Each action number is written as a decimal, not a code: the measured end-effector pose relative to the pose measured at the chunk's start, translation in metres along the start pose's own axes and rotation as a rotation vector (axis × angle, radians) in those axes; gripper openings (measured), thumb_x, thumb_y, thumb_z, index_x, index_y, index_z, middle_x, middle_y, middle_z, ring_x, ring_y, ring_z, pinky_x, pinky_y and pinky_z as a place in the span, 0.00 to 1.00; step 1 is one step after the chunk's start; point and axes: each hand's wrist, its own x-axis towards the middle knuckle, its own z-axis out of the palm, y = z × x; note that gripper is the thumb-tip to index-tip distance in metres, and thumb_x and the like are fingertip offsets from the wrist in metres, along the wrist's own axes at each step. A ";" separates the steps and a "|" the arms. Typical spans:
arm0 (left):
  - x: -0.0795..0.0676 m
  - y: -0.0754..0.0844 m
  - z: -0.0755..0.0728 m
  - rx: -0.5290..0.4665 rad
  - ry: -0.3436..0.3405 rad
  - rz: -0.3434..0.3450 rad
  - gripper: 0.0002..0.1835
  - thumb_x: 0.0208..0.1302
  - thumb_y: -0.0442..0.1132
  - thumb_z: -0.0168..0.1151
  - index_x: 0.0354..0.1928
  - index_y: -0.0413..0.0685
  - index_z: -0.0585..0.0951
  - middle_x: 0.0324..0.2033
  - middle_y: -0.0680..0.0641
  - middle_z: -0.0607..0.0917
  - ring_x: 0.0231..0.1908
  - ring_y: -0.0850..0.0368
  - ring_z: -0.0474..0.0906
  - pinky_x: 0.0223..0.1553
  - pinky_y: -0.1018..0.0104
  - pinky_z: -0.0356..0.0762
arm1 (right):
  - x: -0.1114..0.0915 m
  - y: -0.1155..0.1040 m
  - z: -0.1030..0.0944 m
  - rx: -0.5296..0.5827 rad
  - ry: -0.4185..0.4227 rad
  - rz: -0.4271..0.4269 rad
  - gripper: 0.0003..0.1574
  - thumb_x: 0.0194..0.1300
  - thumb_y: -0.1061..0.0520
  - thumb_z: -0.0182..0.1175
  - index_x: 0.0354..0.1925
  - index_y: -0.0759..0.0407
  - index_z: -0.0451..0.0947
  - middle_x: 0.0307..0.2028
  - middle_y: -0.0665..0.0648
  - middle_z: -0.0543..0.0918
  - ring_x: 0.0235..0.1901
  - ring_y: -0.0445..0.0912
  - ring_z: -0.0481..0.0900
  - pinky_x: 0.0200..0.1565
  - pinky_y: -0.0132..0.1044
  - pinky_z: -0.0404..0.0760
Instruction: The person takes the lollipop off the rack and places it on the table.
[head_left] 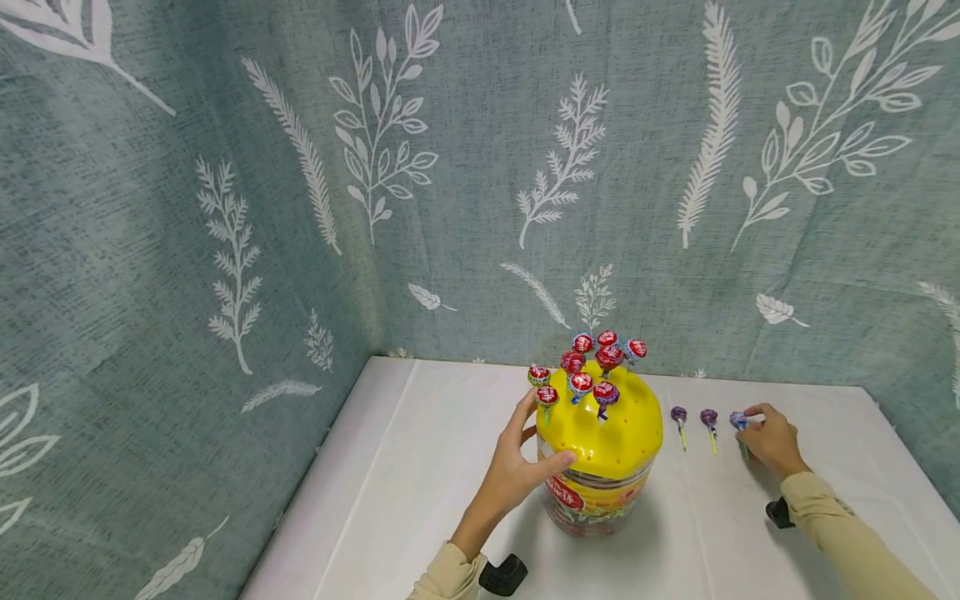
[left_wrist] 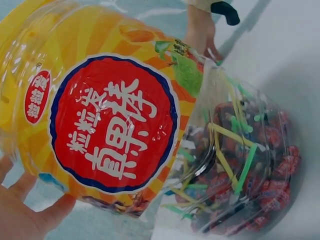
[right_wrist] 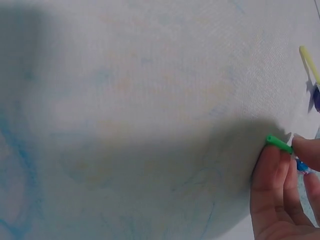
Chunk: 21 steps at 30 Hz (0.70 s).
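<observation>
While nine wrapped lollipops can be counted on the yellow lid of one large jar, set between its ten and one o'clock, three more are seen at three o'clock from the jar: two purple lollipops lying in line and, farthest out, one blue lollipop. Packed sweets are seen through the jar's clear lower wall, too crowded to be counted.

All is carried by a white surface, bounded at twelve and nine o'clock by grey-green cloth printed with white leaf sprigs. A shadow is cast on it at five o'clock from the jar.

At nine o'clock on the jar, the left grip is spread wide, its fingers and thumb set well apart against the side and the lid's near edge. By the right grip, nearly closed, the blue lollipop is pinched, its green stick caught between thumb and fingers; whether it is lifted cannot be told.
</observation>
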 end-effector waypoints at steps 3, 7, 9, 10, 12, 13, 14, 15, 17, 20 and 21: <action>-0.001 0.001 -0.001 -0.002 0.001 -0.005 0.45 0.53 0.58 0.66 0.72 0.66 0.55 0.67 0.57 0.64 0.64 0.56 0.60 0.61 0.52 0.64 | -0.001 -0.001 0.000 -0.031 -0.003 -0.005 0.25 0.53 0.65 0.59 0.48 0.76 0.65 0.25 0.63 0.77 0.22 0.50 0.73 0.21 0.38 0.72; 0.000 0.003 -0.001 -0.006 -0.009 -0.005 0.45 0.53 0.58 0.66 0.71 0.67 0.56 0.66 0.58 0.64 0.65 0.57 0.60 0.61 0.52 0.64 | -0.003 -0.004 -0.002 -0.055 -0.010 0.015 0.28 0.54 0.64 0.60 0.50 0.77 0.64 0.27 0.65 0.77 0.26 0.55 0.73 0.24 0.38 0.71; 0.000 0.004 -0.001 -0.010 -0.011 0.000 0.44 0.54 0.58 0.66 0.71 0.67 0.56 0.66 0.58 0.64 0.65 0.57 0.60 0.61 0.51 0.64 | -0.004 -0.004 -0.003 -0.064 -0.001 0.018 0.29 0.54 0.64 0.60 0.51 0.76 0.64 0.28 0.66 0.78 0.29 0.57 0.74 0.26 0.40 0.70; 0.000 0.004 -0.001 -0.011 -0.011 0.002 0.44 0.54 0.58 0.66 0.71 0.67 0.56 0.66 0.58 0.64 0.65 0.56 0.60 0.61 0.51 0.64 | -0.005 -0.005 -0.004 -0.070 0.006 0.018 0.29 0.54 0.63 0.60 0.51 0.76 0.64 0.29 0.67 0.78 0.30 0.58 0.74 0.27 0.41 0.70; 0.001 0.005 0.000 -0.010 -0.010 0.006 0.43 0.54 0.59 0.66 0.70 0.68 0.56 0.66 0.58 0.64 0.65 0.55 0.59 0.61 0.49 0.64 | -0.007 -0.006 -0.005 -0.076 0.025 0.017 0.29 0.54 0.63 0.60 0.51 0.76 0.64 0.30 0.69 0.78 0.31 0.61 0.74 0.28 0.42 0.69; 0.001 0.006 0.000 -0.010 -0.008 0.007 0.43 0.54 0.59 0.65 0.70 0.68 0.56 0.66 0.58 0.64 0.65 0.55 0.59 0.61 0.49 0.64 | -0.008 -0.007 -0.006 -0.076 0.036 0.013 0.28 0.54 0.63 0.60 0.51 0.76 0.65 0.31 0.70 0.77 0.31 0.61 0.74 0.28 0.42 0.70; 0.001 0.006 0.001 -0.011 -0.006 0.006 0.43 0.54 0.59 0.65 0.70 0.69 0.56 0.66 0.58 0.64 0.65 0.55 0.59 0.61 0.48 0.63 | -0.009 -0.008 -0.007 -0.077 0.042 0.010 0.28 0.54 0.63 0.60 0.51 0.76 0.65 0.31 0.71 0.77 0.31 0.61 0.74 0.28 0.41 0.70; 0.002 0.006 0.001 -0.012 -0.004 0.004 0.43 0.54 0.59 0.66 0.70 0.70 0.56 0.66 0.58 0.64 0.66 0.55 0.58 0.61 0.48 0.63 | -0.009 -0.010 -0.008 -0.075 0.047 0.006 0.27 0.55 0.63 0.60 0.51 0.76 0.65 0.32 0.70 0.77 0.30 0.59 0.74 0.27 0.40 0.71; 0.002 0.007 0.002 -0.015 0.000 0.004 0.43 0.54 0.59 0.66 0.70 0.70 0.56 0.66 0.59 0.63 0.66 0.55 0.57 0.61 0.47 0.62 | -0.010 -0.013 -0.011 -0.063 0.055 -0.012 0.26 0.56 0.63 0.59 0.50 0.76 0.66 0.31 0.70 0.77 0.27 0.56 0.75 0.24 0.39 0.72; 0.003 0.008 0.003 -0.021 0.003 0.005 0.44 0.53 0.59 0.66 0.70 0.70 0.55 0.66 0.60 0.63 0.67 0.56 0.56 0.61 0.47 0.62 | -0.011 -0.019 -0.015 -0.056 0.060 -0.055 0.24 0.57 0.63 0.60 0.49 0.76 0.68 0.30 0.67 0.78 0.24 0.49 0.74 0.23 0.37 0.72; 0.003 0.008 0.003 -0.020 0.003 0.004 0.44 0.53 0.59 0.66 0.70 0.70 0.55 0.66 0.60 0.63 0.67 0.56 0.56 0.61 0.47 0.62 | -0.012 -0.021 -0.017 -0.051 0.064 -0.072 0.23 0.58 0.62 0.60 0.48 0.75 0.69 0.30 0.67 0.78 0.24 0.48 0.74 0.23 0.37 0.72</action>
